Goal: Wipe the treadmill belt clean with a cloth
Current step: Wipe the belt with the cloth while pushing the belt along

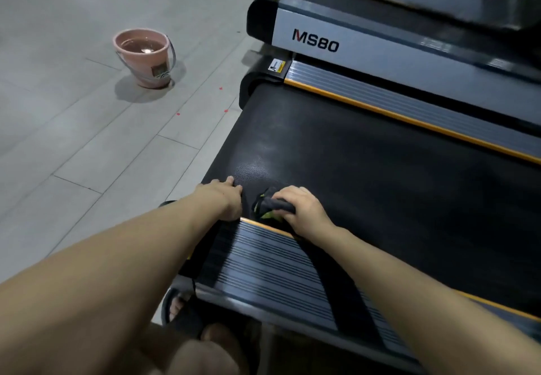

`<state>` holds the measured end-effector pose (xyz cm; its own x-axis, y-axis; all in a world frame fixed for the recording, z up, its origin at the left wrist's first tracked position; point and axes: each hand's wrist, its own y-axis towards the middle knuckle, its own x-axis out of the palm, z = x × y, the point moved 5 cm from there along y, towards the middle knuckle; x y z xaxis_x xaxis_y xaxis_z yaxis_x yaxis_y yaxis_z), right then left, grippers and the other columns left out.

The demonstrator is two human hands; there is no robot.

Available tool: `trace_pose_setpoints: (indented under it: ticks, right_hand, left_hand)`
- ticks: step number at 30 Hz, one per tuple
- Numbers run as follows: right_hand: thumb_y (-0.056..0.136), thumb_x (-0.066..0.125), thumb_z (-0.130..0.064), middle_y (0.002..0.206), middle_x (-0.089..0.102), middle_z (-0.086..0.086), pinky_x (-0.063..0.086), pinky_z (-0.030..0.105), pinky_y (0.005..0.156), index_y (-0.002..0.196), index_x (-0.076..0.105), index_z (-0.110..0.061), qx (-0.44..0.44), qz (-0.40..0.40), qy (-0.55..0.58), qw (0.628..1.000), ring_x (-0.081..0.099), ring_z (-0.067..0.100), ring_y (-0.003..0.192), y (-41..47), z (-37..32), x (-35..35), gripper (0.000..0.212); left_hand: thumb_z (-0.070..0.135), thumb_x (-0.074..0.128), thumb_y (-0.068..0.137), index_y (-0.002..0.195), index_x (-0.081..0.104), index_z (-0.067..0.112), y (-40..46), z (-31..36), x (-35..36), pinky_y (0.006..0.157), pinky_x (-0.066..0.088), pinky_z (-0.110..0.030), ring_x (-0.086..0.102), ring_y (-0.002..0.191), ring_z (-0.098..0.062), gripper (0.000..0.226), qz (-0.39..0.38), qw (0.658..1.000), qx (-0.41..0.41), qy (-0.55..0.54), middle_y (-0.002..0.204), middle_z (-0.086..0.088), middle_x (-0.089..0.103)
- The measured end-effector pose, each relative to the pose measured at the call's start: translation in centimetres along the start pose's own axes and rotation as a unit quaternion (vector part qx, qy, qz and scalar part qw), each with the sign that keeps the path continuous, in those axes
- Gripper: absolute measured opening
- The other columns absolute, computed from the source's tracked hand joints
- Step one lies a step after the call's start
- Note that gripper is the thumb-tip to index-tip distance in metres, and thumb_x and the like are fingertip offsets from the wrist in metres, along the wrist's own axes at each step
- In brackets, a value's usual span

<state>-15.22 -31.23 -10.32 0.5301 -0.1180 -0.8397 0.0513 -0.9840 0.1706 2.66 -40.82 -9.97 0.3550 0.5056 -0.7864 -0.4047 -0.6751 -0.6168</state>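
The black treadmill belt (366,163) runs from the lower left to the upper right, between two ribbed grey side rails with orange edges. My right hand (304,210) is closed on a dark cloth with yellow-green patches (266,204), pressing it on the belt's near edge beside the near side rail (263,260). My left hand (229,196) rests flat on the belt just left of the cloth, fingers spread toward the belt's rear end, holding nothing.
A pink bucket (146,58) holding water stands on the grey tiled floor (73,140) to the left. A second treadmill marked MS80 (316,40) lies beyond the far rail (409,105). My sandalled foot (178,307) is on the floor by the near rail.
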Motion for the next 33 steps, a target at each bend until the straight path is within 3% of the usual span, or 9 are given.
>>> trace_pose_setpoints:
  ticks: [3,7,15,17,18,20,23,29,33]
  right_hand:
    - [0.081,0.078,-0.026,0.106,0.065,-0.011,0.042,0.033,0.092,0.104,0.068,-0.025,0.010,-0.017,-0.011,1.000,0.056,0.010,0.096,0.4,0.2,0.0,0.025]
    - [0.083,0.074,-0.031,0.107,0.064,-0.014,0.044,0.037,0.092,0.105,0.065,-0.030,-0.005,-0.039,-0.013,0.999,0.059,0.017,0.097,0.7,0.8,0.5,0.024]
    - [0.089,0.063,-0.038,0.104,0.063,-0.011,0.045,0.038,0.084,0.107,0.065,-0.026,-0.065,0.022,-0.065,0.996,0.051,0.018,0.089,1.7,-0.2,0.8,0.022]
    - [0.090,0.063,-0.037,0.106,0.063,-0.011,0.043,0.037,0.087,0.109,0.065,-0.026,-0.067,0.022,-0.049,0.996,0.049,0.017,0.092,3.0,-0.8,1.4,0.022]
    - [0.090,0.064,-0.035,0.106,0.063,-0.011,0.043,0.037,0.087,0.108,0.065,-0.025,-0.081,0.024,-0.039,0.996,0.050,0.017,0.091,3.5,-0.8,1.6,0.021]
    - [0.093,0.065,-0.034,0.104,0.062,-0.010,0.044,0.035,0.084,0.108,0.065,-0.023,-0.127,0.023,-0.037,0.991,0.051,0.018,0.089,4.0,-0.4,1.7,0.019]
    - [0.095,0.060,-0.039,0.103,0.063,-0.010,0.044,0.033,0.078,0.108,0.066,-0.022,-0.160,0.027,-0.072,0.984,0.052,0.019,0.085,5.0,0.7,1.4,0.021]
    - [0.086,0.071,-0.042,0.098,0.069,-0.002,0.051,0.046,0.079,0.100,0.067,-0.024,0.074,0.117,-0.059,0.989,0.055,0.031,0.084,15.4,10.2,-3.1,0.023]
    - [0.085,0.074,-0.031,0.096,0.066,0.000,0.049,0.045,0.077,0.099,0.066,-0.020,0.078,0.127,-0.071,0.986,0.053,0.030,0.083,16.5,11.1,-3.5,0.019]
  left_hand:
    - [0.040,0.046,0.096,0.158,0.020,0.027,0.9,0.2,0.2,0.117,0.031,-0.056,0.027,0.146,-0.042,0.068,-0.026,1.000,-0.008,-0.004,0.169,-0.003,0.002]
    - [0.033,0.042,0.103,0.161,0.003,0.026,1.6,0.4,1.2,0.119,0.022,-0.063,0.003,0.154,-0.044,0.070,-0.049,0.998,-0.024,-0.019,0.169,-0.001,-0.014]
    - [0.025,0.038,0.107,0.161,-0.008,0.023,1.1,1.0,1.0,0.121,0.017,-0.061,-0.003,0.154,-0.043,0.071,-0.081,0.995,-0.038,-0.038,0.168,-0.003,-0.020]
    - [0.021,0.042,0.102,0.162,0.006,0.024,0.6,0.8,0.1,0.122,0.023,-0.054,0.011,0.154,-0.040,0.070,-0.058,0.996,-0.025,-0.057,0.170,-0.003,-0.005]
    - [0.022,0.044,0.099,0.159,0.022,0.026,0.4,0.5,-0.7,0.119,0.031,-0.051,0.026,0.150,-0.037,0.064,-0.028,0.997,-0.016,-0.064,0.168,-0.003,0.013]
    - [0.027,0.046,0.094,0.138,0.052,0.023,0.2,-0.6,-2.2,0.107,0.045,-0.045,0.053,0.130,-0.032,0.045,0.059,0.992,-0.026,-0.108,0.146,-0.008,0.050]
    - [0.029,0.044,0.094,0.127,0.058,0.021,0.5,-1.8,-3.1,0.100,0.049,-0.045,0.057,0.118,-0.033,0.036,0.124,0.978,-0.057,-0.159,0.128,-0.009,0.055]
    - [0.038,0.039,0.103,0.150,0.039,0.031,2.2,-1.5,-5.5,0.109,0.042,-0.045,0.042,0.138,-0.027,0.048,0.163,0.975,-0.031,-0.148,0.156,0.002,0.036]
    - [0.039,0.038,0.103,0.152,0.034,0.031,4.0,0.2,-6.7,0.113,0.038,-0.044,0.034,0.145,-0.024,0.050,0.198,0.967,-0.012,-0.157,0.163,0.002,0.029]
